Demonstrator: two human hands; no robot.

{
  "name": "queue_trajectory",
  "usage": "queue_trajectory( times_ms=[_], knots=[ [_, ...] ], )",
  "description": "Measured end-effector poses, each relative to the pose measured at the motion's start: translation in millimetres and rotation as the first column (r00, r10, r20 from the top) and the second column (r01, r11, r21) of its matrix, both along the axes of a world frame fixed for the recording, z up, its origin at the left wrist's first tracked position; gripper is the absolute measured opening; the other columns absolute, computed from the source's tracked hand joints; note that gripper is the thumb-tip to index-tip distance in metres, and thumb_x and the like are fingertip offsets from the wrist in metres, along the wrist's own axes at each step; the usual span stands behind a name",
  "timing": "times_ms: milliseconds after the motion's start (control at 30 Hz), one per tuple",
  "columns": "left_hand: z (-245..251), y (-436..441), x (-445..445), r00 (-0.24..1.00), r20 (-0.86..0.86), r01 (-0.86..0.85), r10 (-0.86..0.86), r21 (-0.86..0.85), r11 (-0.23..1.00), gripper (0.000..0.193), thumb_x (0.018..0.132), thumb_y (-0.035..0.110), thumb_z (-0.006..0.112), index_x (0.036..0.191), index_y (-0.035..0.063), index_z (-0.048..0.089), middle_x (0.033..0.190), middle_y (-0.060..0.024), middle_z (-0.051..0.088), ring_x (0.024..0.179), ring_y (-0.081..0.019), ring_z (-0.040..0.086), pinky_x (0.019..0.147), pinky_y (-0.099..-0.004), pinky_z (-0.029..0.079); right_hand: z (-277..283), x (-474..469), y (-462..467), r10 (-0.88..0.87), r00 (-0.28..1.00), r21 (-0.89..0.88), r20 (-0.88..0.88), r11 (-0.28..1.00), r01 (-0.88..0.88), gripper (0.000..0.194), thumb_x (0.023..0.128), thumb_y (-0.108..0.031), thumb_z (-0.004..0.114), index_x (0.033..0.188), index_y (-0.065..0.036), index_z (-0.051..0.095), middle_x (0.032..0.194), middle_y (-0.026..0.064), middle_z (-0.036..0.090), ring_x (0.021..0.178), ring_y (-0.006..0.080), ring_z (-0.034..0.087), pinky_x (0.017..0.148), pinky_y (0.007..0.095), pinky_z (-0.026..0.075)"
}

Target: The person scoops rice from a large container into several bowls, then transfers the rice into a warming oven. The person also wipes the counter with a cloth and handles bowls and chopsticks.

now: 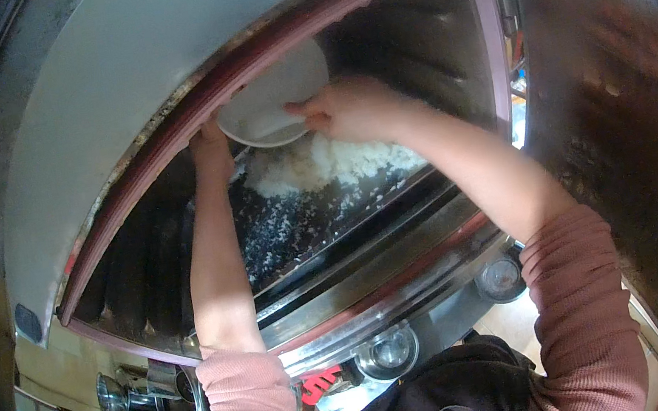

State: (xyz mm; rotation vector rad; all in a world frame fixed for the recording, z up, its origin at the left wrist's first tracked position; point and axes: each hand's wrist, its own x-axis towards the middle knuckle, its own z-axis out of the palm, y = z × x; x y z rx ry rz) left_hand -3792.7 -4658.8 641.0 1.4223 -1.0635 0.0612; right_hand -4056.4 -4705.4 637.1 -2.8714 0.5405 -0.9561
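A white plastic-looking container (pixel 279 94) is tilted inside a metal cabinet. My left hand (pixel 208 137) grips its left side, with the fingers partly hidden behind the container and the cabinet's frame. At the container's right side is my right hand (pixel 352 108), with thumb and fingers on the wall near the rim. Just below the container, a mound of white, crumbly, rice-like grains (pixel 329 163) lies on a dark tray (pixel 283 245). Loose grains are scattered over the nearer part of the tray.
A reddish-pink gasket (pixel 129 205) edges the cabinet opening around my forearms. The cabinet's open door (pixel 626 126) stands at the right. Several steel pots (pixel 180 410) are at the lower left. A steel bowl (pixel 387 351) and another round pot (pixel 501 278) show below the opening.
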Motion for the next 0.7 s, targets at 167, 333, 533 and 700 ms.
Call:
queue_trajectory(
  times_ms=[167, 333, 533, 700],
  knots=[
    [-5, 9, 5, 0.951, 0.305, -0.071, 0.057, 0.037, 0.997, 0.066, 0.087, 0.052, 0.052, 0.131, 0.0029, 0.047, 0.13, -0.0195, 0.049, 0.119, -0.0345, 0.046, 0.099, -0.0408, 0.035, 5, -10, -2, -0.102, 0.993, -0.073, 0.063, 0.992, 0.107, 0.035, 0.092, -0.03, 0.046, 0.124, -0.03, 0.058, 0.101, 0.0131, 0.067, 0.084, 0.0346, 0.066, 0.073, 0.046, 0.053],
    [5, 26, -6, 1.0, -0.002, -0.007, 0.008, 0.054, 0.999, 0.063, 0.091, 0.054, 0.044, 0.125, 0.0018, 0.052, 0.126, -0.0226, 0.052, 0.12, -0.0381, 0.047, 0.099, -0.0406, 0.036, 1, -21, -5, -0.271, 0.923, -0.07, -0.273, 0.963, 0.262, 0.036, 0.091, -0.028, 0.048, 0.126, -0.029, 0.057, 0.097, 0.0124, 0.067, 0.086, 0.0323, 0.066, 0.074, 0.0455, 0.053],
    [8, 30, -34, 0.975, 0.172, 0.139, -0.14, 0.018, 0.99, 0.065, 0.091, 0.054, 0.046, 0.127, 0.0004, 0.051, 0.127, -0.0198, 0.053, 0.119, -0.0323, 0.049, 0.098, -0.0387, 0.035, -7, -22, -8, -0.259, 0.966, -0.008, -0.009, 0.966, 0.259, 0.039, 0.093, -0.029, 0.047, 0.131, -0.031, 0.052, 0.101, 0.0127, 0.066, 0.087, 0.0287, 0.066, 0.074, 0.0431, 0.053],
    [11, 33, -31, 0.997, 0.072, -0.018, 0.015, 0.045, 0.999, 0.069, 0.085, 0.055, 0.056, 0.129, 0.0015, 0.051, 0.126, -0.018, 0.054, 0.119, -0.0311, 0.049, 0.098, -0.0377, 0.035, -15, -25, -6, -0.281, 0.959, -0.031, -0.033, 0.959, 0.28, 0.041, 0.091, -0.026, 0.048, 0.132, -0.028, 0.051, 0.102, 0.0131, 0.066, 0.089, 0.0303, 0.065, 0.076, 0.0446, 0.053]
  ],
)
